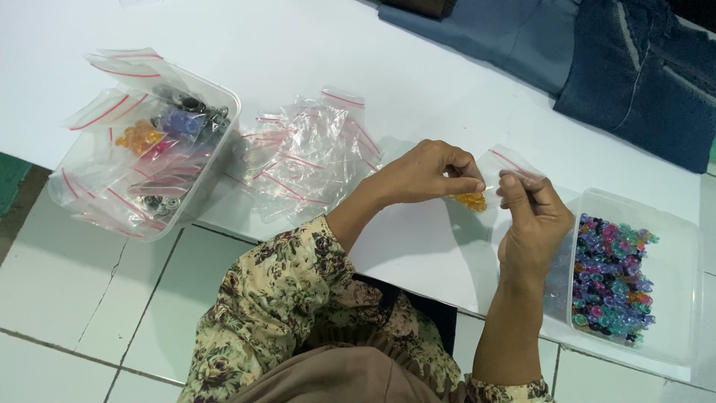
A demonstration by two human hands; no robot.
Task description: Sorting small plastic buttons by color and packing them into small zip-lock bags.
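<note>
Holding one small clear zip bag (498, 173) above the white sheet (418, 246): left hand (432, 175) and right hand (533, 216) pinch its mouth; orange beads (470, 200) inside. Risk: a slack pinch likely spills beads beside the bead tray (671, 246).

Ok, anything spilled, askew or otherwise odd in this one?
Nothing stands out. Both hands, left hand and right hand, pinch a small clear zip bag holding orange beads. The mixed beads stay inside their clear tub, filled bags sit in the other tub, and the empty bags lie in a loose pile.
</note>
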